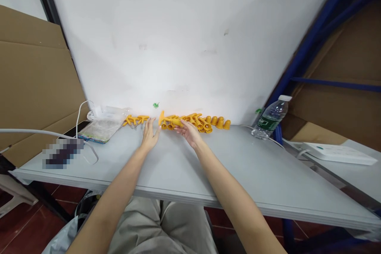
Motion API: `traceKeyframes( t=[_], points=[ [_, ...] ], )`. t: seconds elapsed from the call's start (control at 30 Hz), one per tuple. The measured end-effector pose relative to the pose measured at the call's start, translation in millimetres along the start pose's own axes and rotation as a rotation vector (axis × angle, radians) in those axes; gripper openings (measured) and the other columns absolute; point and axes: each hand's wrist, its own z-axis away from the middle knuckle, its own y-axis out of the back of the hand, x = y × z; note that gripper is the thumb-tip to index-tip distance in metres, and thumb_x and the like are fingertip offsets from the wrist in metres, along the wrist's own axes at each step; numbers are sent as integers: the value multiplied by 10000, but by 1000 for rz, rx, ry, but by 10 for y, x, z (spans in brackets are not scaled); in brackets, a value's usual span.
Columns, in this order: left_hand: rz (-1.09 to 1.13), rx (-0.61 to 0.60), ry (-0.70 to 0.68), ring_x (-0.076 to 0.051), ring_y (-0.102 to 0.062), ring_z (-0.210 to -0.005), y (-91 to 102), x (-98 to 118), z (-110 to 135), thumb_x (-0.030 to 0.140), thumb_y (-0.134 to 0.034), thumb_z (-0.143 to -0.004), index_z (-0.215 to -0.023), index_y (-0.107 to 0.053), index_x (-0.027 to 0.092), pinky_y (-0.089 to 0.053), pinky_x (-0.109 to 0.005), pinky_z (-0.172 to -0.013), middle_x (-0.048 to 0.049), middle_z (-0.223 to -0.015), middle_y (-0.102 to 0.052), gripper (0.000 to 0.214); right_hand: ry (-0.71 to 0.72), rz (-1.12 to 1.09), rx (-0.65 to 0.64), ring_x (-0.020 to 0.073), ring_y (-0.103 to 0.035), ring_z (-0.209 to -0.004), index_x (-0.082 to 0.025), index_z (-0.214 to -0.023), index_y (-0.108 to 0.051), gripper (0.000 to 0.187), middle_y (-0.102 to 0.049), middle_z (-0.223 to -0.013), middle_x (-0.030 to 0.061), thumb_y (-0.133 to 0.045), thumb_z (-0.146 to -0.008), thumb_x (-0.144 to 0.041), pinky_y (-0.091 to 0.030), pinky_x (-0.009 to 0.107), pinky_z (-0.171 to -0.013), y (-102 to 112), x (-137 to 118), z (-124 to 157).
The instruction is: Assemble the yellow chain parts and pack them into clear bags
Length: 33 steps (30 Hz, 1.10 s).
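Observation:
My right hand (189, 131) is closed around the flared end of a yellow T-handled piece (161, 118), which lies sideways with its crossbar pointing left. My left hand (149, 137) is open beside that crossbar, fingers stretched upward; whether it touches the bar I cannot tell. Left of it are several yellow T-handles (134, 119) with metal spiral shafts. Behind and right of my right hand is a pile of yellow T-handled pieces with flared cups (200, 123). Several separate yellow cups (219, 122) stand upside down at the pile's right end.
A white panel (190, 47) rises behind the grey table (184, 174). At the left are a clear plastic bag (104, 125), a white cable (53, 131) and a pixelated object (62, 154). A water bottle (271, 118) leans at the right, near a white power strip (339, 154).

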Motion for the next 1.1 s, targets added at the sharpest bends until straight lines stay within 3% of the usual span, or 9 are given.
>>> traceKeyframes(
  t=[0.07, 0.17, 0.27, 0.33, 0.47, 0.6, 0.73, 0.9, 1.1],
  points=[
    [18, 58, 40, -256, -443, -1292, -8, -28, -13, 385, -422, -942, -1333, -407, 230, -367, -467, -1064, -150, -1400, -441, 421, 131, 72, 121, 251, -698, -890, -216, -957, -544, 365, -708, -975, 107, -671, -758, -495, -550, 377, -763, -22, -35, -119],
    [39, 78, 75, -244, -527, -1172, -32, -89, -24, 375, -402, -945, -1291, -443, 213, -390, -459, -1040, -146, -1302, -515, 384, 379, 356, 237, 260, -649, -1025, -210, -1104, -554, 408, -663, -1141, 117, -636, -779, -441, -501, 419, -887, -67, -36, -306],
    [43, 63, 88, -234, -563, -1100, -69, -145, -19, 378, -397, -948, -1261, -469, 205, -416, -451, -1009, -136, -1232, -555, 365, 572, 704, 177, 268, -571, -1157, -188, -1190, -581, 372, -619, -1258, 133, -539, -833, -283, -417, 451, -1000, -137, 56, -459],
    [41, 55, 87, -232, -569, -1088, -93, -170, -13, 379, -391, -950, -1250, -480, 210, -425, -449, -1000, -130, -1213, -569, 355, 605, 932, 80, 269, -527, -1219, -197, -1238, -582, 404, -599, -1304, 129, -467, -851, -177, -381, 460, -1023, -202, 140, -516],
    [40, 59, 82, -228, -574, -1088, -122, -200, -11, 375, -378, -954, -1233, -494, 207, -434, -436, -996, -133, -1230, -573, 346, 540, 1363, -83, 291, -517, -1224, -203, -1269, -590, 474, -550, -1370, 142, -351, -883, -70, -325, 473, -1034, -364, 260, -522],
    [39, 59, 85, -233, -564, -1125, -132, -212, -13, 333, -384, -950, -1212, -502, 194, -424, -439, -1012, -144, -1240, -579, 320, 480, 1585, -112, 340, -562, -1129, -169, -1254, -613, 491, -617, -1244, 198, -284, -901, -75, -277, 522, -1038, -504, 308, -478],
    [45, 38, 89, -223, -586, -1089, -141, -211, -8, 329, -382, -953, -1203, -505, 200, -431, -436, -1005, -134, -1225, -590, 307, 452, 1633, -85, 358, -551, -1147, -164, -1298, -583, 518, -616, -1249, 203, -278, -889, -72, -178, 579, -1093, -562, 329, -458],
    [45, 26, 92, -217, -597, -1062, -143, -212, -2, 333, -396, -951, -1182, -513, 202, -437, -422, -999, -126, -1204, -597, 290, 348, 1606, -109, 353, -412, -1331, -144, -1387, -493, 548, -459, -1454, 194, -339, -866, -64, -29, 645, -1121, -601, 295, -454],
    [67, 15, 111, -224, -598, -1063, -133, -219, 0, 281, -432, -920, -1178, -510, 190, -432, -430, -1004, -130, -1201, -603, 285, 76, 1578, -187, 330, -186, -1459, -194, -1492, -326, 609, -244, -1583, 145, -459, -901, -261, -28, 681, -1112, -626, 56, -504]
  ],
)
